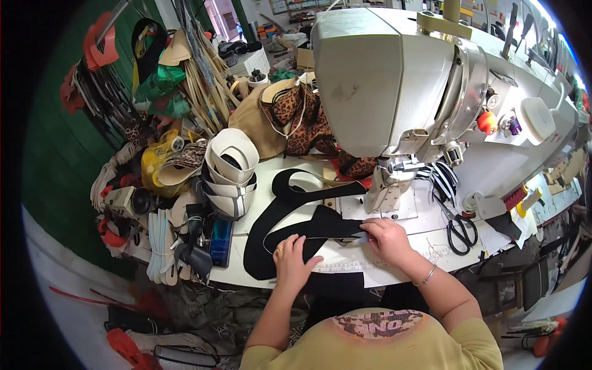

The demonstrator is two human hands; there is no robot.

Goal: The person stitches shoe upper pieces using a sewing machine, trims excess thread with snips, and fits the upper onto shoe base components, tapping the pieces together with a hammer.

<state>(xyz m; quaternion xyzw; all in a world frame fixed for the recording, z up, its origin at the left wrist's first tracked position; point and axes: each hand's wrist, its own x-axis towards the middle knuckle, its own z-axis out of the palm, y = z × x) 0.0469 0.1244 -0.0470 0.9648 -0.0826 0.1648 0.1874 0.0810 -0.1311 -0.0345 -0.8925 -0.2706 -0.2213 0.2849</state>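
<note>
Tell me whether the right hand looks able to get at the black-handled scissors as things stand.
Likely yes: the scissors lie to the right of the right hand, with mostly bare white tabletop between, though the hand would probably have to leave the black material first.

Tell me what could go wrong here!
The phone lies near the edge of the table; a bump might knock it off. The scissors lie where the right arm might nudge them. The right hand seems to hold something pointed by the black cloth; a slip could nick it.
</note>
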